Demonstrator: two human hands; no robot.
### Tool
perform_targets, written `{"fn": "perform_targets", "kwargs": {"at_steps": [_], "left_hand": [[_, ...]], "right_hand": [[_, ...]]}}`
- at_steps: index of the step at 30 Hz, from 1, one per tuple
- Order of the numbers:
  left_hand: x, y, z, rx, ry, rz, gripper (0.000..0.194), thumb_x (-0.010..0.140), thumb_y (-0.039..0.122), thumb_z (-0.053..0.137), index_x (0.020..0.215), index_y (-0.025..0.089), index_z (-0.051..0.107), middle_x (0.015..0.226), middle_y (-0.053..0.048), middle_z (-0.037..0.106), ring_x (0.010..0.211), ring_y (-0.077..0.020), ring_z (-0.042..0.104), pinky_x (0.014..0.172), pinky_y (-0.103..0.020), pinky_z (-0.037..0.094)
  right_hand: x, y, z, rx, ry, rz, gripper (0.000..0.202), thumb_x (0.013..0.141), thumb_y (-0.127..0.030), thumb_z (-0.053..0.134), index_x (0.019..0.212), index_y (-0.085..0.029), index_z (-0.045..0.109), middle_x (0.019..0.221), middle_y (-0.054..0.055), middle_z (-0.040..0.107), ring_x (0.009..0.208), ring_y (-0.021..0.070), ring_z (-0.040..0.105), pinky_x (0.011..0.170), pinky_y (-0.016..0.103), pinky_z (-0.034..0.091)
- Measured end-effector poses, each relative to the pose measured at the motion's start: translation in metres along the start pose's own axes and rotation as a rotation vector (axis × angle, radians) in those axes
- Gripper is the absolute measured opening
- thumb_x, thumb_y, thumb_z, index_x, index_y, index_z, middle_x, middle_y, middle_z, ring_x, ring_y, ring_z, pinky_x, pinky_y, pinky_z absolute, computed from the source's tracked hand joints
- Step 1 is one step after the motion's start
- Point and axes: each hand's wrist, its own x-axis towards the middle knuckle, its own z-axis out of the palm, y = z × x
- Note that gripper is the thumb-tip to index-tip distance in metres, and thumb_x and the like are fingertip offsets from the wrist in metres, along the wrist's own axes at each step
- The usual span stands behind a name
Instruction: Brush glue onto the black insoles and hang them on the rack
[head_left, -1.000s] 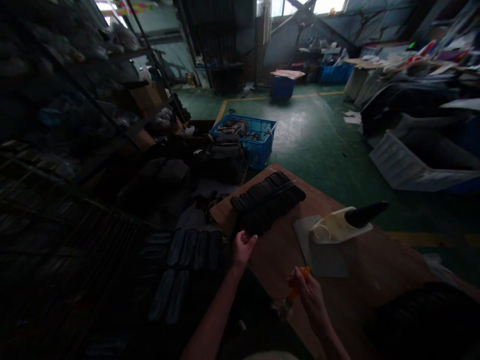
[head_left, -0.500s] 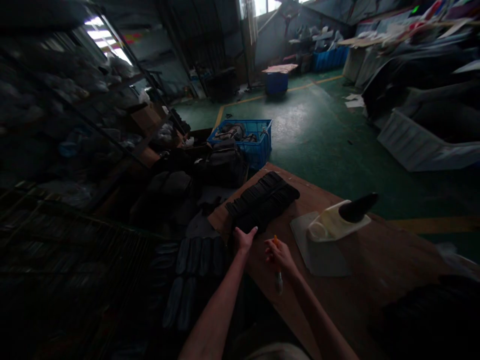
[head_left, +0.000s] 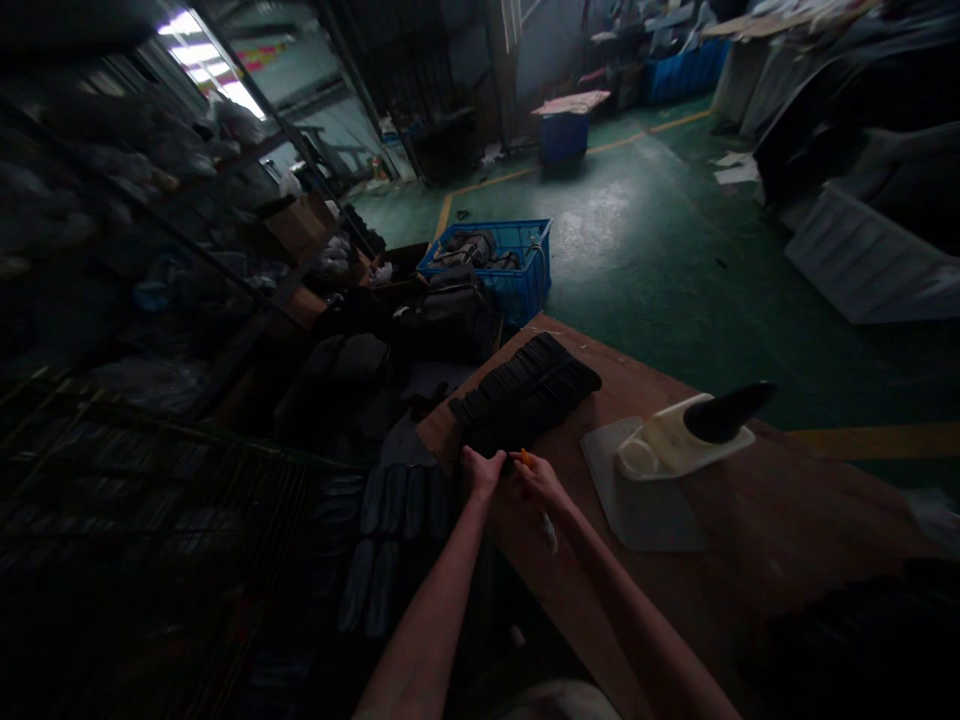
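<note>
A long stack of folded black pieces (head_left: pixel 529 390) lies on the brown wooden board. At its near end my left hand (head_left: pixel 484 472) is closed on a dark piece, with the thumb toward the right; the piece's shape is lost in shadow. My right hand (head_left: pixel 538 482) grips a slim orange-handled tool (head_left: pixel 550 535), whose pale end hangs below the fist. Its fingertips almost meet those of my left hand. Right of the hands, a cream plastic container (head_left: pixel 649 450) with a black top (head_left: pixel 729 412) rests tilted on a grey sheet (head_left: pixel 652 515).
The wooden board (head_left: pixel 757 540) carries another dark heap (head_left: pixel 870 640) at lower right. Beyond it stands a blue crate (head_left: pixel 517 295) with bundles inside. Shelves of bagged goods (head_left: pixel 172 170) line the left. Wrapped dark bundles (head_left: pixel 382 500) sit below left, and a pale bin (head_left: pixel 870 260) stands right.
My right hand has moved left and up with the orange-handled tool, closing in on my left hand. My left hand has shifted slightly at the stack's near end. The view has tilted a little downward.
</note>
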Motion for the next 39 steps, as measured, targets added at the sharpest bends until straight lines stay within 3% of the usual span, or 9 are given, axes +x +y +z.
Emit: {"fn": "perform_targets", "kwargs": {"at_steps": [6, 11, 14, 26, 30, 39], "left_hand": [[0.003, -0.006, -0.007, 0.006, -0.026, 0.018, 0.041, 0.058, 0.022, 0.082, 0.088, 0.016, 0.055, 0.101, -0.019, 0.066, 0.113, -0.0345, 0.06, 0.089, -0.036, 0.048], [0.004, -0.015, -0.02, 0.047, -0.069, 0.069, 0.043, 0.054, 0.02, 0.084, 0.087, 0.017, 0.056, 0.101, -0.018, 0.068, 0.109, -0.0334, 0.062, 0.089, -0.036, 0.048], [0.001, -0.02, -0.024, 0.092, -0.099, 0.122, 0.044, 0.054, 0.02, 0.083, 0.089, 0.017, 0.057, 0.103, -0.017, 0.068, 0.11, -0.0338, 0.061, 0.09, -0.037, 0.047], [-0.025, -0.026, -0.037, 0.14, -0.248, 0.18, 0.042, 0.057, 0.023, 0.082, 0.091, 0.015, 0.058, 0.099, -0.018, 0.069, 0.1, -0.0329, 0.064, 0.082, -0.036, 0.048], [-0.023, -0.029, -0.037, 0.139, -0.271, 0.216, 0.045, 0.059, 0.026, 0.082, 0.096, 0.015, 0.059, 0.102, -0.017, 0.068, 0.101, -0.0315, 0.064, 0.082, -0.034, 0.048], [-0.029, -0.036, -0.039, 0.447, -0.329, 0.318, 0.047, 0.072, 0.038, 0.074, 0.108, 0.014, 0.054, 0.104, -0.014, 0.068, 0.101, -0.0262, 0.065, 0.081, -0.03, 0.049]], "right_hand": [[0.013, 0.003, -0.003, -0.218, 0.043, -0.095, 0.027, 0.087, -0.018, 0.047, 0.105, -0.017, 0.067, 0.069, 0.0, 0.063, 0.05, 0.0108, 0.055, 0.049, 0.021, 0.045], [0.02, -0.006, -0.004, -0.409, 0.114, -0.144, 0.016, 0.077, -0.012, 0.059, 0.087, -0.02, 0.069, 0.084, 0.003, 0.069, 0.079, 0.0171, 0.063, 0.067, 0.023, 0.046], [0.025, -0.012, 0.0, -0.506, 0.148, -0.135, 0.015, 0.073, -0.009, 0.061, 0.082, -0.019, 0.069, 0.086, 0.004, 0.069, 0.085, 0.0187, 0.063, 0.07, 0.023, 0.043], [0.022, -0.023, 0.0, -0.721, 0.109, -0.1, 0.012, 0.08, -0.015, 0.061, 0.09, -0.019, 0.066, 0.094, 0.004, 0.07, 0.086, 0.0162, 0.063, 0.064, 0.022, 0.038], [0.018, -0.028, 0.001, -0.806, 0.064, -0.104, 0.029, 0.073, -0.02, 0.073, 0.1, -0.018, 0.062, 0.101, 0.007, 0.069, 0.088, 0.0186, 0.062, 0.062, 0.022, 0.036], [0.018, -0.032, 0.001, -0.922, 0.092, -0.102, 0.024, 0.081, -0.012, 0.06, 0.104, -0.019, 0.062, 0.105, 0.006, 0.069, 0.096, 0.0188, 0.063, 0.067, 0.023, 0.036]]}}
